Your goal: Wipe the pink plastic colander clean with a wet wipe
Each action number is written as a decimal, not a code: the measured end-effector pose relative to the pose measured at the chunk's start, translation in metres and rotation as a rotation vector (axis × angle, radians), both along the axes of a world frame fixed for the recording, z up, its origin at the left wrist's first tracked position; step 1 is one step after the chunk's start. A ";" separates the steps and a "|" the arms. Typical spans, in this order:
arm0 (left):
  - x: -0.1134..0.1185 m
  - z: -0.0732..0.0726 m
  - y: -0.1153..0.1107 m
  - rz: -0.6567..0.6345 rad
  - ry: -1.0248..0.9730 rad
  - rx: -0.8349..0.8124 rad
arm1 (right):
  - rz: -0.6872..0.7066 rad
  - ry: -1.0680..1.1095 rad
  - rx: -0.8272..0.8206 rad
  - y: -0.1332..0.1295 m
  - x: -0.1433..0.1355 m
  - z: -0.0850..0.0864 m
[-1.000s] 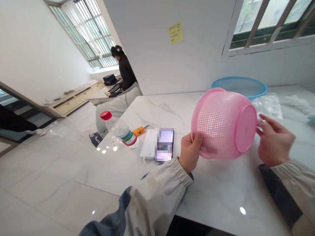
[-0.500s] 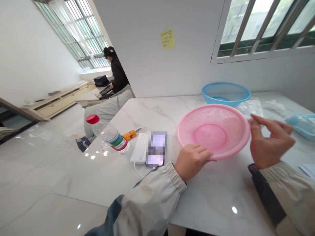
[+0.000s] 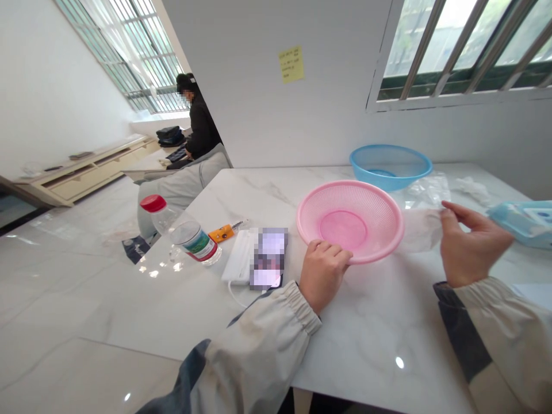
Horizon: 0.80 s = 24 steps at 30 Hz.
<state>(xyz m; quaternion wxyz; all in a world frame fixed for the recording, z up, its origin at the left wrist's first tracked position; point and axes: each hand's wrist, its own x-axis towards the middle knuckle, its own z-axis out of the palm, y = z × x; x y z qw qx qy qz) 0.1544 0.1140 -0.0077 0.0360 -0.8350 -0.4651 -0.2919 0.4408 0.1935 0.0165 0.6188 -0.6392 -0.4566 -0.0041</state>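
Observation:
My left hand (image 3: 325,273) is closed over the near rim of a round pink plastic colander (image 3: 344,225), which rests on the table with its hollow facing up and nothing in it. To the right of the colander, my right hand (image 3: 472,244) pinches a thin white tissue-like sheet (image 3: 421,229) between thumb and forefinger. The sheet spreads leftward from the fingertips to the colander's right rim; whether it touches the rim, I cannot tell. A blue colander (image 3: 390,167) stands behind the pink one, with clear crumpled plastic (image 3: 429,188) beside it.
On the left are a red-capped bottle (image 3: 190,236), an orange item (image 3: 221,233), a white cabled device (image 3: 238,259) and a phone (image 3: 269,259). A light-blue pack (image 3: 524,221) and crumpled white material (image 3: 472,188) lie right. A person (image 3: 200,123) sits in the background.
The pink colander has shifted left, away from my right hand, with my left hand still on its rim. More of the white sheet now shows stretched between the colander and my right fingers.

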 end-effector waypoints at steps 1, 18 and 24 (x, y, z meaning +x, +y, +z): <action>0.000 0.000 0.000 -0.006 -0.002 0.000 | -0.021 -0.027 0.050 0.003 0.004 -0.003; 0.004 0.004 -0.001 -0.052 0.081 -0.056 | 0.757 -0.642 0.351 -0.018 -0.035 0.005; 0.004 0.005 -0.002 -0.054 0.080 -0.066 | 0.629 -0.621 0.273 -0.018 -0.029 0.000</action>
